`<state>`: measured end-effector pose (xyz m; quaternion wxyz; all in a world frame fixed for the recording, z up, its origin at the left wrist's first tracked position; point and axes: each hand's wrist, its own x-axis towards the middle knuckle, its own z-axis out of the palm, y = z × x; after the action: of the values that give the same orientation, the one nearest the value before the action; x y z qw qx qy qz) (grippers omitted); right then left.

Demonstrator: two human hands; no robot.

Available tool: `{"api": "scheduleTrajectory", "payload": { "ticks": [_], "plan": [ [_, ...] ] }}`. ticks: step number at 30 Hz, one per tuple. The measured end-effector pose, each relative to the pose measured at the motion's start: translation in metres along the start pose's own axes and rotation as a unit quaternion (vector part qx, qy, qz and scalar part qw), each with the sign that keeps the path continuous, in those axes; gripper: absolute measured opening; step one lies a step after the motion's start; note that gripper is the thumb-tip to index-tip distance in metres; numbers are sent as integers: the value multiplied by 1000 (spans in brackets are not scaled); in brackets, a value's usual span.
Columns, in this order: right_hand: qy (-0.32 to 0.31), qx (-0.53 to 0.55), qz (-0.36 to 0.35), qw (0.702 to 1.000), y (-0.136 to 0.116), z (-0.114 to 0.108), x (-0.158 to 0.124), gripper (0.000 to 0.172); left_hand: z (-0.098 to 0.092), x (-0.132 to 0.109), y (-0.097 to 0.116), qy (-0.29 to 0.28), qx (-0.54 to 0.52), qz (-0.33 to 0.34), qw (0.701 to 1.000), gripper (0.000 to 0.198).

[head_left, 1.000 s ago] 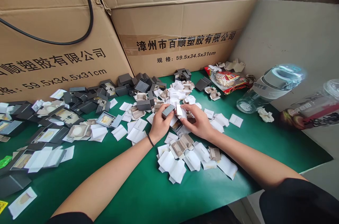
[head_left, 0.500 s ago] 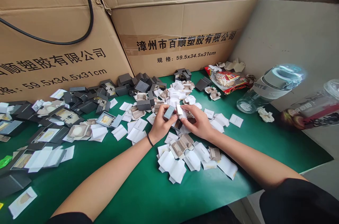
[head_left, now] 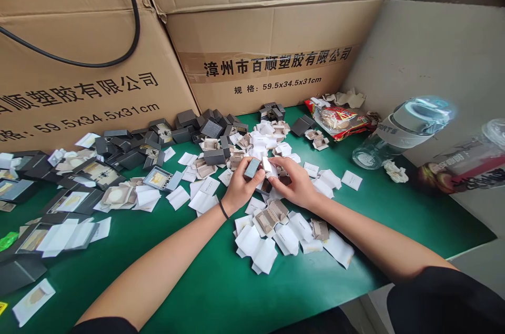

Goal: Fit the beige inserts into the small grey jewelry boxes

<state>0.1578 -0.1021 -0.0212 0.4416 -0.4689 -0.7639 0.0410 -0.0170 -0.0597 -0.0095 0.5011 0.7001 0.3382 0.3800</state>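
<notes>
My left hand grips a small dark grey box between thumb and fingers, above the middle of the green table. My right hand is close beside it, its fingers pinching a small white card next to the box. Under both hands lies a heap of white cards and beige box inserts. A black band circles my left wrist.
Several dark grey boxes and open boxes spread over the left and back. Large cardboard cartons wall off the back. A snack bag, a clear bottle and a second bottle lie on the right.
The grey box in my left hand has tilted and dropped slightly toward the right hand's card. Both hands stay in place.
</notes>
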Motion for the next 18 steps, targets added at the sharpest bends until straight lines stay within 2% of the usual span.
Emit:
{"api": "scheduleTrajectory", "payload": {
  "ticks": [4,18],
  "plan": [
    [-4,-1,2,1000,0,0,0,34,0,0,-1,15,10,4,1000,28],
    [-28,-2,16,999,0,-1,0,34,0,0,-1,8,7,2,1000,23]
  ]
}}
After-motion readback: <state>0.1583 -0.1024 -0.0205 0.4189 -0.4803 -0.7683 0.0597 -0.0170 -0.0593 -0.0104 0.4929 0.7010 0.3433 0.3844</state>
